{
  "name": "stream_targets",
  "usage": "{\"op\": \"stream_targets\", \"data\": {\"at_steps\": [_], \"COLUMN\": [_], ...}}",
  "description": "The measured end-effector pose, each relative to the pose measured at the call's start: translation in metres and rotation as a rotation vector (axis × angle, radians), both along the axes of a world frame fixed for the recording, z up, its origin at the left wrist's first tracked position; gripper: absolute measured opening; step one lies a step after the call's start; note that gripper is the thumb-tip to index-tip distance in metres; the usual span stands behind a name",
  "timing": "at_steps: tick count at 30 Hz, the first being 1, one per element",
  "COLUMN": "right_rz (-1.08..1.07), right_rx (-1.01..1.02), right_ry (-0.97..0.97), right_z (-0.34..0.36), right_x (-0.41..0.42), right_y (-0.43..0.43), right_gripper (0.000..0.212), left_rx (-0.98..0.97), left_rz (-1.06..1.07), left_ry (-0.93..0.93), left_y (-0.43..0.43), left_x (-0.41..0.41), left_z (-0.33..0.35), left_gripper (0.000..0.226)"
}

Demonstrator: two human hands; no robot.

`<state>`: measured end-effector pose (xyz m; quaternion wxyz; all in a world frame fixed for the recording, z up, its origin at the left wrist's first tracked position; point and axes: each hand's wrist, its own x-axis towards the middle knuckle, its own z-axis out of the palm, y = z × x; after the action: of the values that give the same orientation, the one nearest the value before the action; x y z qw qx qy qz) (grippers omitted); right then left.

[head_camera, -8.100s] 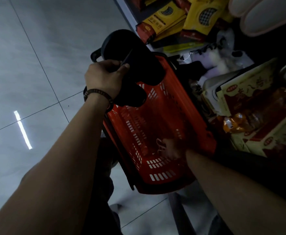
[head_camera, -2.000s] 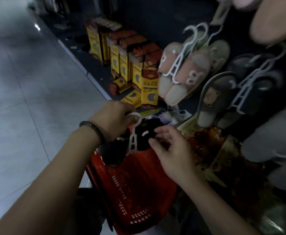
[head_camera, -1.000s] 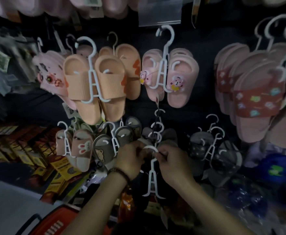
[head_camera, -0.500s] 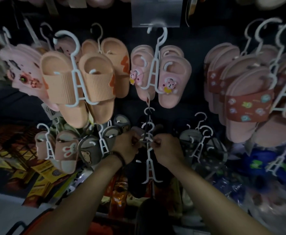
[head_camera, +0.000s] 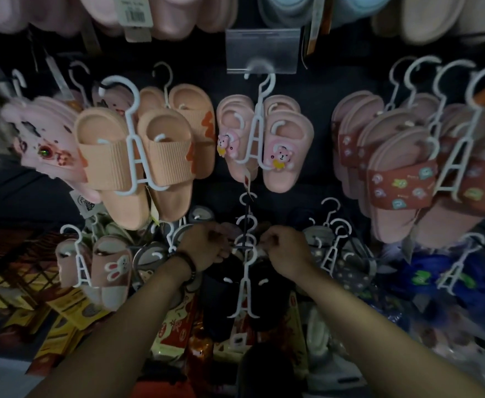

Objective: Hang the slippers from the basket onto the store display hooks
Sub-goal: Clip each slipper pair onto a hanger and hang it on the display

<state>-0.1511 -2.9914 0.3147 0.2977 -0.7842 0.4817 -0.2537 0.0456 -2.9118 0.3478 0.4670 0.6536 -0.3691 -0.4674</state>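
Plastic in the grip: white hanger (head_camera: 245, 285), pinched at its hooked top from both sides.
Left side: left hand (head_camera: 206, 245), fingers curled in tight against the hook, beaded bracelet (head_camera: 183, 261) on the wrist.
Right side: right hand (head_camera: 285, 251), fingers curled onto the same hook in a narrow pinch. Dim light, so exact fingertip contact is hard to make out.
Task pair: black slippers (head_camera: 221, 297), clipped on that hanger, toes down, dangling just below the two hands in the middle of the lower row.
Hung or not: too dark to tell.
Just above: more white hanger hooks (head_camera: 247, 222) stacked in a line.
Either flank: grey slippers (head_camera: 347, 262) on the right, bunny slippers (head_camera: 112, 268) off to the left.
Upper row: pink bear slippers (head_camera: 281, 150) straight overhead, orange slippers (head_camera: 160, 156) up left, red-strap slippers (head_camera: 402, 182) up right.
Down low: yellow and red boxes (head_camera: 71, 308) at lower left.
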Motion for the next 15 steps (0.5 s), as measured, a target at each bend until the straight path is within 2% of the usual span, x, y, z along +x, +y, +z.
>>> {"op": "stream_targets", "data": {"at_steps": [2, 4, 6, 9, 11, 15], "right_rz": [0.003, 0.024, 0.022, 0.011, 0.03, 0.031], "right_rx": [-0.013, -0.028, -0.017, 0.019, 0.033, 0.019], "right_ry": [-0.027, -0.049, -0.07, -0.066, -0.055, -0.091], "right_z": [0.005, 0.007, 0.006, -0.001, -0.007, -0.019], "right_x": [0.0, 0.004, 0.01, 0.018, 0.022, 0.029], "right_y": [-0.011, -0.024, -0.036, -0.053, -0.059, -0.067], "right_gripper": [0.019, 0.015, 0.011, 0.021, 0.024, 0.017], "left_rx": [-0.053, -0.071, -0.056, -0.041, -0.061, -0.09], "left_rz": [-0.03, -0.026, 0.003, -0.005, -0.02, -0.053], "left_ry": [0.078, 0.085, 0.0, -0.116, -0.229, -0.286], "left_y": [-0.009, -0.022, -0.037, -0.051, -0.054, -0.065], "left_x": [0.004, 0.01, 0.017, 0.02, 0.018, 0.017], "left_z": [0.006, 0.003, -0.008, -0.02, -0.023, -0.031], "left_gripper": [0.035, 0.032, 0.023, 0.013, 0.012, 0.013]}}
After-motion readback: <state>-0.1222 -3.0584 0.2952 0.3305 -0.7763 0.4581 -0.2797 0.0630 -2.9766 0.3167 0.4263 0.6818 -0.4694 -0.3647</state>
